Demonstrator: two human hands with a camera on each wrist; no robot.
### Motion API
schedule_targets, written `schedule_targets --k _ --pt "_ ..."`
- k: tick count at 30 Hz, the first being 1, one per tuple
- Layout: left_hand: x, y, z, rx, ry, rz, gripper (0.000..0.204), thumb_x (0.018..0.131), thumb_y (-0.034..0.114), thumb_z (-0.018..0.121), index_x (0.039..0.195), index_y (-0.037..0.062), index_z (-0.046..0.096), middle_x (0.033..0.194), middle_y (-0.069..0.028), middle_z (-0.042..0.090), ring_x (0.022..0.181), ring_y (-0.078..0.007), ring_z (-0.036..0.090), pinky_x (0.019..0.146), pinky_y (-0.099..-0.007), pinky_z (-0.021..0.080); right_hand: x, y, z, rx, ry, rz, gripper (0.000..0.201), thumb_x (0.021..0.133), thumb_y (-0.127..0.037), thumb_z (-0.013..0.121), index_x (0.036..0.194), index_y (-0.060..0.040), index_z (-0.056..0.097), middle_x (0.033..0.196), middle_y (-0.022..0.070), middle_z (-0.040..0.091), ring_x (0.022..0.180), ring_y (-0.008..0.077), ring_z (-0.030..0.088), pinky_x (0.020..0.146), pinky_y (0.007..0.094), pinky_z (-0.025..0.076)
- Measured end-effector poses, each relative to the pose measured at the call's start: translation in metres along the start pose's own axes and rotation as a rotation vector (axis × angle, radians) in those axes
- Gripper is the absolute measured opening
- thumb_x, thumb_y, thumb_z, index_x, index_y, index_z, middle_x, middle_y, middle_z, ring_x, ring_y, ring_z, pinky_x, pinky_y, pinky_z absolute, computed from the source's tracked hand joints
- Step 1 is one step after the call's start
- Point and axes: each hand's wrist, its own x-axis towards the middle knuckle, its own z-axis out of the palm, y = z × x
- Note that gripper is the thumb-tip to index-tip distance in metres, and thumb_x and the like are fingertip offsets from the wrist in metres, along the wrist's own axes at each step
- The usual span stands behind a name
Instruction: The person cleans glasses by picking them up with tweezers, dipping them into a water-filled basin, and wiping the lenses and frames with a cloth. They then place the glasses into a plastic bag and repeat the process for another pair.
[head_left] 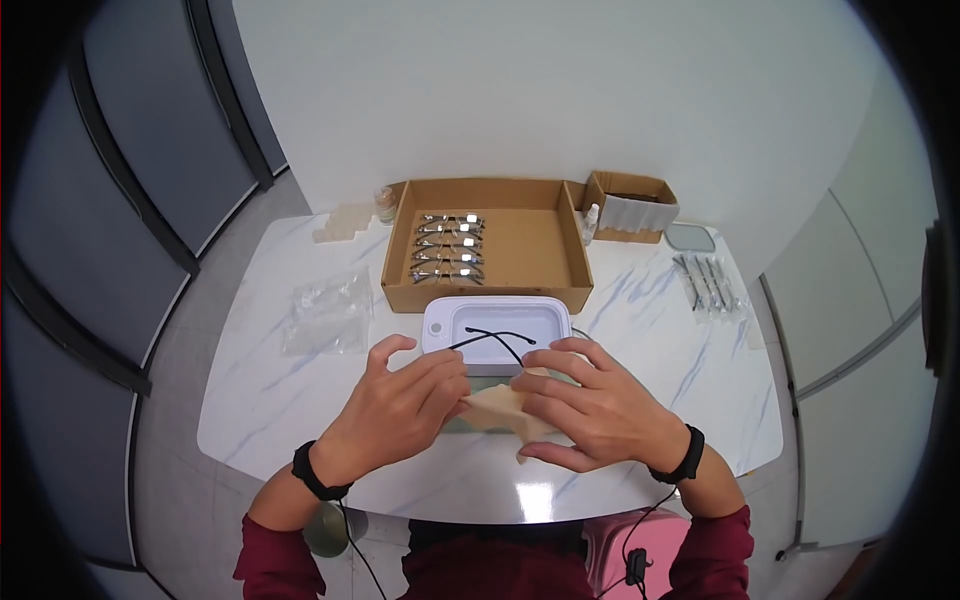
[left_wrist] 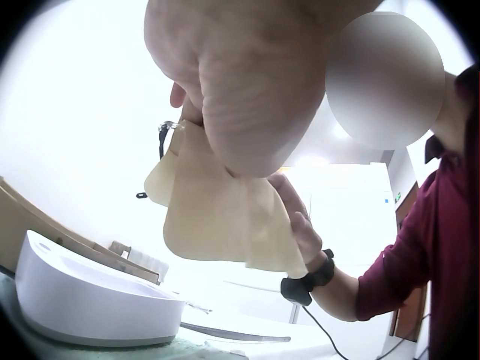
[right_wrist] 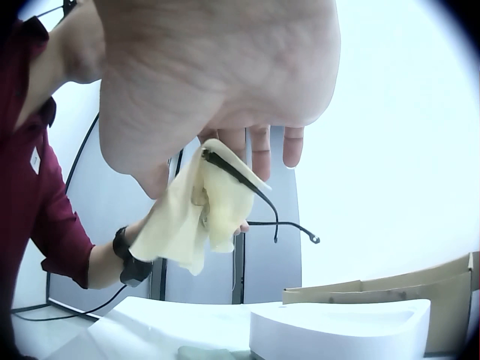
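Between the two hands is a pair of eyeglasses (head_left: pixel 500 338) with thin black temples, which cross and point away from the body. A cream cleaning cloth (head_left: pixel 505 405) drapes over the front of the frame and hides most of its lenses. On one side my left hand (head_left: pixel 408 400) grips the eyeglasses, with the cloth under its fingertips. My right hand (head_left: pixel 590 405) pinches the cloth around the other side, close to a temple (right_wrist: pixel 244 180). Seen from the left wrist, the cloth (left_wrist: pixel 214 210) hangs down in loose folds. Both hands are raised in front of a white ultrasonic cleaner (head_left: pixel 435 345).
Behind the cleaner, a cardboard tray (head_left: pixel 535 235) holds several eyeglasses (head_left: pixel 447 250). Clear plastic bags (head_left: pixel 330 315) lie left. At right are a small carton (head_left: pixel 632 205), a spray bottle (head_left: pixel 590 222), a grey pad (head_left: pixel 690 237) and bagged eyeglasses (head_left: pixel 710 285). A green mat (head_left: pixel 460 425) lies beneath.
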Motion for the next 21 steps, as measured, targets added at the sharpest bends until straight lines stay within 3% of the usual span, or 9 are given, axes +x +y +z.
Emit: schedule_targets --k 9,12,15,18,21 --pt "0.005 -0.003 -0.002 -0.006 -0.032 -0.006 0.019 0.084 0.019 0.072 0.095 0.0119 0.058 0.093 -0.0012 0.063 0.102 -0.0167 0.062 0.099 -0.0442 0.037 0.0 0.004 -0.007 0.055 -0.062 0.037 0.042 0.08 -0.04 0.077 0.096 -0.0042 0.063 0.097 0.0078 0.065 0.107 0.0288 0.058 0.1 0.0493 0.043" --pt "0.007 -0.002 -0.001 -0.044 -0.064 -0.011 0.021 0.08 0.016 0.077 0.092 0.0101 0.06 0.093 -0.0026 0.065 0.101 -0.0169 0.064 0.098 -0.0461 0.037 0.006 0.006 -0.005 0.094 -0.022 0.075 0.043 0.082 -0.044 0.074 0.089 -0.0025 0.063 0.089 0.0094 0.063 0.107 0.0274 0.058 0.102 0.0495 0.041" --pt "0.013 -0.001 -0.002 -0.026 -0.069 0.007 0.021 0.08 0.016 0.077 0.092 0.0099 0.061 0.092 -0.0026 0.064 0.1 -0.0168 0.063 0.1 -0.0461 0.037 0.016 0.003 -0.007 0.047 0.067 0.124 0.047 0.075 -0.042 0.081 0.094 -0.0034 0.063 0.091 0.0085 0.064 0.106 0.0297 0.059 0.104 0.0524 0.039" --pt "0.021 -0.003 -0.002 -0.001 -0.041 0.011 0.02 0.08 0.016 0.076 0.092 0.0095 0.062 0.091 -0.0022 0.064 0.099 -0.0171 0.062 0.101 -0.0459 0.037 0.024 0.004 -0.006 0.045 0.118 0.146 0.039 0.075 -0.035 0.082 0.09 -0.0038 0.063 0.088 0.0083 0.064 0.105 0.0288 0.059 0.105 0.0527 0.038" --pt "0.028 -0.01 -0.001 -0.049 0.006 0.008 0.019 0.08 0.014 0.076 0.092 0.009 0.062 0.091 -0.0017 0.063 0.099 -0.0175 0.062 0.102 -0.0465 0.036 0.025 0.014 -0.004 0.037 -0.04 0.166 0.025 0.08 -0.023 0.079 0.085 -0.0036 0.064 0.088 0.0072 0.064 0.1 0.0268 0.06 0.106 0.0525 0.037"
